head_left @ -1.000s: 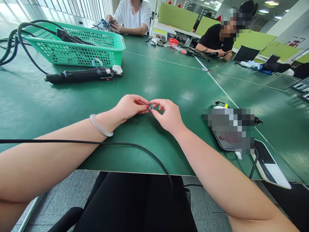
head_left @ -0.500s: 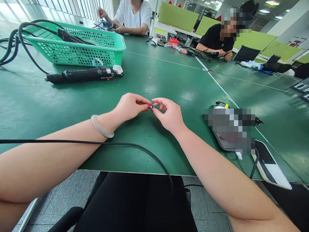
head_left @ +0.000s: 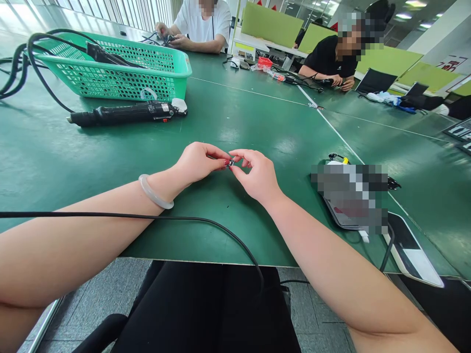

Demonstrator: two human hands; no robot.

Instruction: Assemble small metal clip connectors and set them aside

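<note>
Between my fingertips, above the green table [head_left: 228, 122], is a tiny dark and silvery part [head_left: 231, 163], too small to name. My left hand [head_left: 196, 162] pinches it from the left with thumb and fingers; a pale bangle [head_left: 154, 192] circles that wrist. On the other side my right hand [head_left: 257, 174] is curled, its thumb and fingertips at the part's right end. The fingertips partly cover the part.
At the back left stand a green basket [head_left: 121, 81] with black cables and a black electric screwdriver [head_left: 128, 113] before it. A phone-like device [head_left: 349, 196] lies right. A black cable [head_left: 206, 221] crosses my left forearm. Two people sit across the table.
My hands stay almost still, both on the small part. Across the table, the hand of the person in white has come down toward the dark item they hold.
</note>
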